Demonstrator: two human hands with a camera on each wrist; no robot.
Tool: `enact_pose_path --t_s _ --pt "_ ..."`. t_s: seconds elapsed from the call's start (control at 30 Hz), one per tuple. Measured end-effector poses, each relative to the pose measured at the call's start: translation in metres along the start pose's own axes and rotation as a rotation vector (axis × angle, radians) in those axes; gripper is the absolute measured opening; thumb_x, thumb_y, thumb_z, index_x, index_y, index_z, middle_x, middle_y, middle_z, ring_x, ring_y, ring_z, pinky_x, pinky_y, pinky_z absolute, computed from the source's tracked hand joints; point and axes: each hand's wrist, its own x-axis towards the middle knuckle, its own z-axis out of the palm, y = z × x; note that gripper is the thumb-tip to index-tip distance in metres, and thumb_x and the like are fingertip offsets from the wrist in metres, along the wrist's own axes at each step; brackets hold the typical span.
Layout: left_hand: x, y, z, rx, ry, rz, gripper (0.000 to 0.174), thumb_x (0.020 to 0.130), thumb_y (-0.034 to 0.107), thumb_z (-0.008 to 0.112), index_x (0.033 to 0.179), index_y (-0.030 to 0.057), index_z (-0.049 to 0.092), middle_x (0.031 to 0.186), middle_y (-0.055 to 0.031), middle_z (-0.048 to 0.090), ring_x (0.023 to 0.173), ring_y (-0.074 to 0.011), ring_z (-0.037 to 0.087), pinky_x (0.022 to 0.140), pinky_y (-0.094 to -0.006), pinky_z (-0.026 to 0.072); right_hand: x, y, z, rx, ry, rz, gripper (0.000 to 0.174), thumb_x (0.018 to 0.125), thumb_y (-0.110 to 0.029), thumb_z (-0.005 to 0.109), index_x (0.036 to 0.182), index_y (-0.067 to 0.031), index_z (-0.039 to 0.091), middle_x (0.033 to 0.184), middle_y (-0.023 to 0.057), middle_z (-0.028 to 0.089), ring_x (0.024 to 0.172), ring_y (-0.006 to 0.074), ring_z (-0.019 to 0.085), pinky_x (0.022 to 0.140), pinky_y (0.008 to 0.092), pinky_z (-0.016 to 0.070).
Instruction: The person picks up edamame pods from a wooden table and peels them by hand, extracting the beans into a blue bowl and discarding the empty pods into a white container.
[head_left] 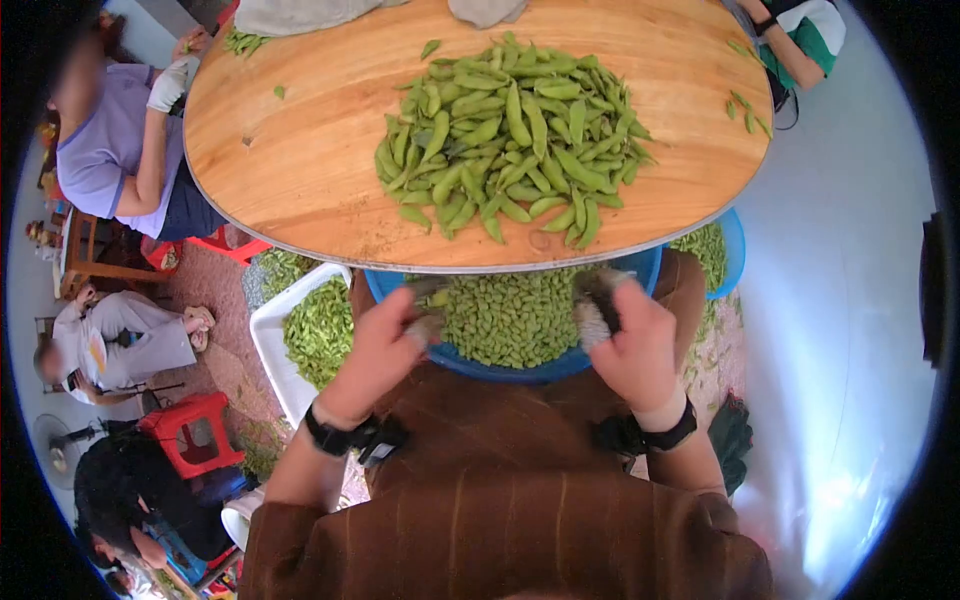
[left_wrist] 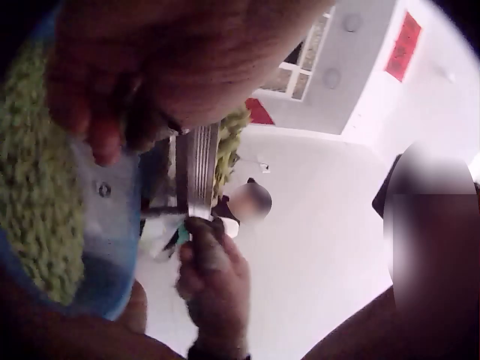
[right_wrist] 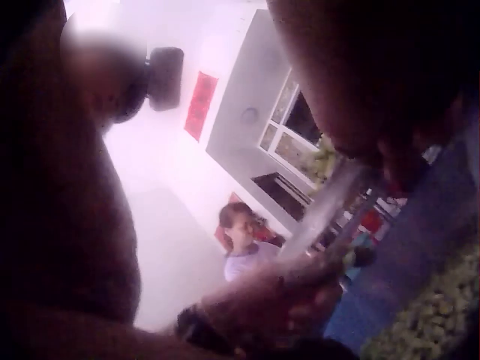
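Note:
Both hands hover over a blue basin [head_left: 535, 374] of shelled green soybeans [head_left: 510, 322], held at the lap under the table edge. My left hand [head_left: 385, 335] is at the basin's left side, fingers curled, with a green soybean pod [head_left: 440, 298] pinched at the fingertips. On the other side is my right hand [head_left: 635, 335], its fingers bent and blurred; I cannot tell whether it holds anything. Greyish coverings wrap some fingers of both hands. On the wooden table [head_left: 290, 130] in front lies a heap of unshelled soybean pods [head_left: 515, 140].
A white tub [head_left: 268, 335] of pods stands at the left, another blue basin [head_left: 735, 255] at the right. Other people sit at the left and across the table. A red stool [head_left: 195, 430] stands on the left floor. Grey cloth [head_left: 300, 15] lies on the table's far side.

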Motion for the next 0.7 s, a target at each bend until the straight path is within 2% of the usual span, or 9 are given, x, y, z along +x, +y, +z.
enact_pose_path --t_s 0.03,0.1,0.13,0.2,0.27,0.33,0.43,0.6,0.7 --pt "-0.007 -0.011 -0.015 0.21 0.118 0.158 0.03 0.081 0.004 0.06 0.11 0.0023 0.055 0.08 -0.0121 0.057 0.069 -0.0237 0.059 0.063 -0.0355 0.0487 0.009 -0.008 -0.002 0.062 0.157 -0.052 0.026 0.071 -0.005 0.063 0.096 -0.0007 0.055 0.075 0.0189 0.057 0.072 0.0393 0.058 0.063 0.0432 0.0474" --pt "-0.022 -0.037 -0.042 0.805 0.263 0.106 0.04 0.075 0.002 0.063 0.114 0.0021 0.053 0.097 -0.0183 0.059 0.082 -0.0319 0.061 0.07 -0.0399 0.0494 0.023 -0.013 -0.011 -0.079 0.23 -0.057 0.029 0.072 -0.005 0.063 0.099 -0.0006 0.056 0.078 0.0178 0.059 0.074 0.0393 0.058 0.065 0.0415 0.0474" --pt "-0.027 -0.038 -0.045 0.806 0.264 0.108 0.04 0.075 0.002 0.063 0.114 0.0021 0.053 0.097 -0.0183 0.059 0.082 -0.0319 0.061 0.07 -0.0399 0.0494 0.032 -0.015 -0.014 -0.193 0.246 -0.064 0.029 0.072 -0.004 0.063 0.1 -0.0005 0.056 0.081 0.0177 0.06 0.076 0.0391 0.059 0.066 0.0404 0.0477" --pt "-0.034 -0.036 -0.049 1.079 0.618 0.31 0.044 0.07 0.003 0.065 0.112 0.0021 0.053 0.107 -0.0225 0.056 0.092 -0.0379 0.058 0.075 -0.044 0.0478 0.042 -0.01 -0.009 -0.188 0.205 0.002 0.03 0.072 -0.004 0.063 0.1 -0.0008 0.056 0.083 0.018 0.061 0.078 0.0386 0.059 0.067 0.0398 0.0478" --pt "-0.034 -0.031 -0.05 1.003 0.606 0.339 0.039 0.071 0.003 0.065 0.108 0.0015 0.056 0.1 -0.0205 0.058 0.086 -0.0354 0.059 0.071 -0.0419 0.0482 0.045 -0.011 -0.006 -0.186 0.163 0.068 0.031 0.071 -0.004 0.064 0.101 -0.0011 0.056 0.086 0.0182 0.061 0.079 0.0382 0.059 0.068 0.0392 0.048" --pt "-0.032 -0.014 -0.041 0.476 0.25 0.177 0.033 0.074 0.004 0.065 0.106 0.0015 0.059 0.09 -0.0184 0.06 0.081 -0.0337 0.06 0.069 -0.039 0.049 0.045 -0.016 -0.006 -0.039 0.218 0.119 0.028 0.071 -0.006 0.065 0.097 -0.0026 0.056 0.084 0.0163 0.062 0.076 0.0352 0.06 0.066 0.0375 0.0481" --pt "-0.014 0.027 -0.01 0.373 0.012 0.464 0.029 0.077 0.007 0.064 0.106 0.0041 0.062 0.087 -0.0162 0.063 0.079 -0.0301 0.063 0.069 -0.0335 0.0497 0.046 -0.02 -0.01 0.084 0.262 0.198 0.026 0.072 -0.008 0.067 0.094 -0.0032 0.056 0.078 0.014 0.062 0.068 0.0285 0.061 0.063 0.0347 0.0478" --pt "0.013 0.068 0.036 0.472 0.029 0.732 0.029 0.075 0.004 0.061 0.104 0.0042 0.06 0.083 -0.0166 0.057 0.074 -0.0354 0.057 0.064 -0.0404 0.0468 0.06 0.012 -0.018 0.272 0.12 0.307 0.022 0.073 -0.013 0.07 0.09 -0.0023 0.059 0.065 0.0045 0.058 0.057 0.0152 0.055 0.055 0.0291 0.0451" --pt "0.03 0.077 0.049 0.435 0.049 0.735 0.034 0.071 0.0 0.058 0.105 0.0019 0.059 0.089 -0.0186 0.056 0.081 -0.0378 0.056 0.067 -0.0419 0.0469 0.065 0.01 -0.027 0.495 0.021 0.426 0.018 0.078 -0.015 0.068 0.088 -0.0026 0.061 0.061 -0.0006 0.053 0.052 0.0086 0.049 0.049 0.0246 0.0407"
